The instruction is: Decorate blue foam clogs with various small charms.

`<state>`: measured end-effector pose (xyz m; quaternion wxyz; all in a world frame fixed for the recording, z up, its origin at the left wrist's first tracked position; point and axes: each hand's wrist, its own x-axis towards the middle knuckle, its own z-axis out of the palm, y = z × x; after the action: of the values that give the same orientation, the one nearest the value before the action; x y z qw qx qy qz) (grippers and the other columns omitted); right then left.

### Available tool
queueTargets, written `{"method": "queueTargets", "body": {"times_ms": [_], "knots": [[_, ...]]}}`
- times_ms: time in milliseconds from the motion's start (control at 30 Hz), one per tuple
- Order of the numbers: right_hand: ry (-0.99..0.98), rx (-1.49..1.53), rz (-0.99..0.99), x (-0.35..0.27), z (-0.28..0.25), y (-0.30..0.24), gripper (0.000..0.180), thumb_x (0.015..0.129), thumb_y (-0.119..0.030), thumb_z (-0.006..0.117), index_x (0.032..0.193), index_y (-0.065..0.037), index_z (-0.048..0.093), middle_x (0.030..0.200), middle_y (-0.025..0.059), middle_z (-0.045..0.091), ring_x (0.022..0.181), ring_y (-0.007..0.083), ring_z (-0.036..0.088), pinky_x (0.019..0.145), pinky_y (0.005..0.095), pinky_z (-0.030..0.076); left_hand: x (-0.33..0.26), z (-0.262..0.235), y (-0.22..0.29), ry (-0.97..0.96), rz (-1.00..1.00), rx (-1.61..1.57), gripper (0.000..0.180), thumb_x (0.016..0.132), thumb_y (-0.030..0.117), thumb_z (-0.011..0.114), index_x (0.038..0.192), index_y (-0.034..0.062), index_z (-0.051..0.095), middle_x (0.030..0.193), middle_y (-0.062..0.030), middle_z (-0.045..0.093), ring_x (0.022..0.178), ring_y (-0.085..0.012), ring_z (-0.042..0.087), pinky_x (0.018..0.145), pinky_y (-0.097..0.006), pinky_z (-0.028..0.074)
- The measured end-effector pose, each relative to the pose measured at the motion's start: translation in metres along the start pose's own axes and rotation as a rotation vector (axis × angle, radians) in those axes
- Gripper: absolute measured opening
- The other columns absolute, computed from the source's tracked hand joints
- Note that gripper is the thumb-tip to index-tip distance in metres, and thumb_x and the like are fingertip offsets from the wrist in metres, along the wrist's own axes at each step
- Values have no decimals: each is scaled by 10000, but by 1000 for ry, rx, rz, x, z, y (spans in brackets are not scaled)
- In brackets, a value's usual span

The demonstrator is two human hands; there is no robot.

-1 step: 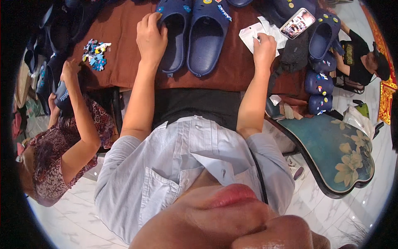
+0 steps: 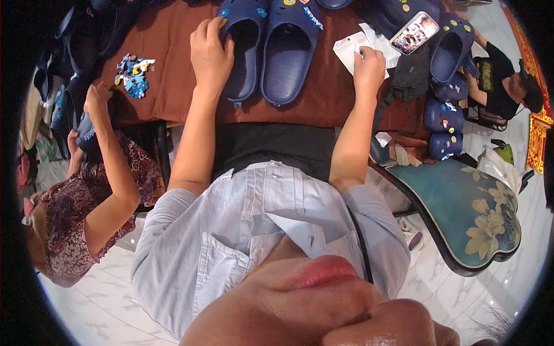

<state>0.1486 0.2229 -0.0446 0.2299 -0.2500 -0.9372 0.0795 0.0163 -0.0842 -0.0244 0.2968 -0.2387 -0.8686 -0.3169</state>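
Note:
A pair of dark blue clogs lies side by side in front of me, soles down, with small charms at their far ends. My left hand (image 2: 211,57) is closed at the outer edge of the left clog (image 2: 242,86), its fingers bent over the side. The right clog (image 2: 285,81) is touched by neither hand. Over a white packet (image 2: 347,52), my right hand (image 2: 369,68) is closed in a pinch. Something small and dark shows at its fingertips, too small to name. Left of my left hand lies a pile of blue, white and yellow charms (image 2: 135,76).
A brown cloth (image 2: 161,98) covers the table. At the right are a phone (image 2: 414,33), a dark mesh cloth (image 2: 411,75) and more clogs (image 2: 453,55). Another person's hand (image 2: 98,98) handles clogs at the left. A teal floral chair seat (image 2: 444,196) stands behind right.

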Motion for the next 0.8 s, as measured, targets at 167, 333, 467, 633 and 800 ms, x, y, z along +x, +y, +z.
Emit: {"method": "queueTargets", "body": {"times_ms": [167,333,467,633,800], "knots": [[172,151,28,1,-1,7,194,855,-65,636,1039,-22,684,940,162,656,883,299,634,788,412,497,-4,-19,24,52,18,-23,439,816,73,692,1244,75,592,1151,-179,610,1054,-367,577,912,-429,469],[110,776,260,3,-19,-34,222,876,11,627,1096,-13,623,904,93,677,789,115,634,693,262,506,-12,-25,51,-19,137,-259,383,780,-16,688,1154,64,655,1116,-141,625,992,-331,608,850,-399,500],[-62,1414,289,7,-8,-53,237,861,44,646,1084,-15,593,911,88,670,801,126,629,707,236,502,-20,-16,60,-117,152,-239,406,786,-4,685,1174,117,670,1093,-129,615,961,-304,607,789,-376,519],[-163,1505,278,11,13,-76,129,883,17,640,1006,-19,626,885,48,662,760,111,612,681,231,487,-18,-9,68,-133,169,-177,411,793,18,687,1182,150,676,1097,-126,608,942,-290,602,760,-360,525],[-106,1313,207,12,18,-85,73,890,-32,655,958,-7,671,860,22,639,751,104,579,667,233,456,-15,-11,65,-126,157,-169,417,788,31,697,1187,152,677,1097,-127,605,944,-285,600,755,-360,526]]}}
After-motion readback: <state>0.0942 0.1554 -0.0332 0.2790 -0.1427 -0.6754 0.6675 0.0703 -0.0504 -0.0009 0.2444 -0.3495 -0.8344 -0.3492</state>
